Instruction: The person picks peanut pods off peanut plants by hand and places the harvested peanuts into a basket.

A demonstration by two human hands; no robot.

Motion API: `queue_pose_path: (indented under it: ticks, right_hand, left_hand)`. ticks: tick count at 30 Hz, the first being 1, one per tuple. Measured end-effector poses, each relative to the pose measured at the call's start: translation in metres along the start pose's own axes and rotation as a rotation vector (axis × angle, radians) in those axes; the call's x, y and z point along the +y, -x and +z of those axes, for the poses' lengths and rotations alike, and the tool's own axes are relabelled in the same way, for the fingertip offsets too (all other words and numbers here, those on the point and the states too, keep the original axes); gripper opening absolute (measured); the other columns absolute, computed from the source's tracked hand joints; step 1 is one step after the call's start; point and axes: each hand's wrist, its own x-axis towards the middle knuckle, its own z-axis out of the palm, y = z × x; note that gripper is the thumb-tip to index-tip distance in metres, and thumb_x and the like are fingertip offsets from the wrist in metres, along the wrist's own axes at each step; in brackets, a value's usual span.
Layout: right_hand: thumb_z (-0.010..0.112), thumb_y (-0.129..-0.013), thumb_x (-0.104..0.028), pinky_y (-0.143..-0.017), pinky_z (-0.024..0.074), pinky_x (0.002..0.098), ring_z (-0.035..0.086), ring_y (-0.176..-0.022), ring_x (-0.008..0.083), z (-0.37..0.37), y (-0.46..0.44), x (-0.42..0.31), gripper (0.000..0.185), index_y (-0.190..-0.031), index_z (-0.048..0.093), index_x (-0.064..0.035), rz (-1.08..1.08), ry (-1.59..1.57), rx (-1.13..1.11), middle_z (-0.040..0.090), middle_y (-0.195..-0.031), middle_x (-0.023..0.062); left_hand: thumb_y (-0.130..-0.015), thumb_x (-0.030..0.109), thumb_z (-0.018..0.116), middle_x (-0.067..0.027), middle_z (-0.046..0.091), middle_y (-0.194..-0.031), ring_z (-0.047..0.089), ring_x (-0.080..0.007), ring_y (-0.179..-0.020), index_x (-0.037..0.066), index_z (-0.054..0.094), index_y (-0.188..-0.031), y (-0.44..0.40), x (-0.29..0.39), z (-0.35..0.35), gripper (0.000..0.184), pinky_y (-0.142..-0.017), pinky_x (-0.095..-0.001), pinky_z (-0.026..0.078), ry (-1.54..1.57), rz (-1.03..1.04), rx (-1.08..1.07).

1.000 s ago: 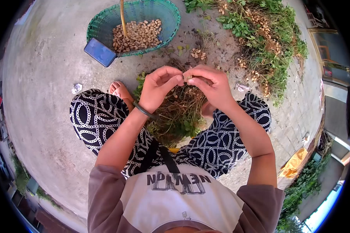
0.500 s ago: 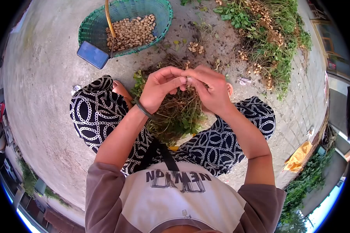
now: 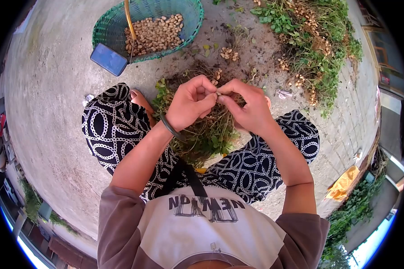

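From my end of the feed, a small pale piece (image 3: 218,93), probably a peanut pod, sits at the meeting fingertips, above the uprooted plants (image 3: 206,134) between the knees. The left hand (image 3: 191,102) and the right hand (image 3: 251,104) are both narrowed to a pinch on it, thumb against forefinger; the fingers hide most of the piece.

To do this well, I'd judge that the force should come from the thumb tips, light and even, with one hand steadying while the other works; too hard a squeeze could crush the piece or shoot it into the stems. Having the wrists level, as here, leaves me a view of the contact.

Beyond lie loose pods (image 3: 229,54), a green basket (image 3: 187,18) holding peanuts (image 3: 155,35), and more plants (image 3: 318,49) to the right. The phone (image 3: 108,59) at the basket's near rim shows me no legible text. On the shirt (image 3: 206,237), upside down to me, dark letters seem to run "NEW", something unclear, then "ON"; the collar mark is too small to read.
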Motion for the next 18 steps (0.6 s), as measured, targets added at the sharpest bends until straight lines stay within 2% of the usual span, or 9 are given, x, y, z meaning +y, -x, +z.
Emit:
queue_pose_path:
  ticks: [7, 10, 13, 16, 18]
  right_hand:
    - [0.059, -0.09, 0.0, -0.062, 0.0506, 0.0273, 0.064, -0.069, 0.0148, 0.015, 0.005, 0.005, 0.005, -0.093, 0.056, -0.0013, 0.283, -0.456, 0.013, 0.065, -0.079, 0.0071]
    - [0.057, -0.092, -0.002, -0.062, 0.0491, 0.0269, 0.062, -0.07, 0.0152, 0.009, 0.003, 0.013, 0.007, -0.099, 0.056, -0.0031, 0.352, -0.734, -0.015, 0.064, -0.082, 0.0074]
    - [0.057, -0.093, -0.005, -0.064, 0.0481, 0.0275, 0.061, -0.073, 0.0154, 0.008, 0.0, 0.018, 0.011, -0.103, 0.055, -0.0037, 0.45, -1.151, -0.1, 0.063, -0.084, 0.0081]
    - [0.056, -0.093, -0.006, -0.067, 0.0481, 0.0287, 0.061, -0.078, 0.016, 0.01, 0.0, 0.019, 0.013, -0.106, 0.055, -0.0035, 0.465, -1.324, -0.134, 0.062, -0.085, 0.0082]
    - [0.056, -0.094, -0.006, -0.066, 0.0484, 0.0291, 0.061, -0.077, 0.0164, 0.008, -0.002, 0.014, 0.015, -0.108, 0.054, -0.0035, 0.461, -1.309, -0.151, 0.062, -0.085, 0.0084]
  left_hand:
    - [-0.093, 0.003, 0.053, -0.0036, 0.058, -0.079, 0.043, -0.0036, -0.05, 0.003, 0.05, -0.093, 0.002, 0.005, 0.002, 0.003, -0.041, -0.0192, 0.031, -0.003, -0.044, 0.044]
    - [-0.094, 0.004, 0.052, -0.0027, 0.056, -0.077, 0.043, -0.0041, -0.05, 0.003, 0.051, -0.094, 0.006, 0.015, 0.008, 0.002, -0.042, -0.0193, 0.031, 0.055, -0.017, 0.047]
    - [-0.094, 0.005, 0.052, -0.002, 0.054, -0.075, 0.043, -0.0052, -0.05, 0.004, 0.051, -0.094, 0.006, 0.016, 0.005, 0.002, -0.043, -0.0194, 0.03, 0.068, 0.007, 0.003]
    - [-0.093, 0.008, 0.053, -0.0014, 0.054, -0.074, 0.045, -0.006, -0.053, 0.005, 0.051, -0.093, 0.007, 0.013, -0.003, 0.004, -0.046, -0.019, 0.031, 0.135, -0.033, -0.011]
    - [-0.093, 0.01, 0.054, -0.0002, 0.054, -0.076, 0.046, -0.0057, -0.057, 0.005, 0.052, -0.096, 0.007, 0.014, -0.002, 0.006, -0.048, -0.0189, 0.031, 0.143, -0.044, 0.016]
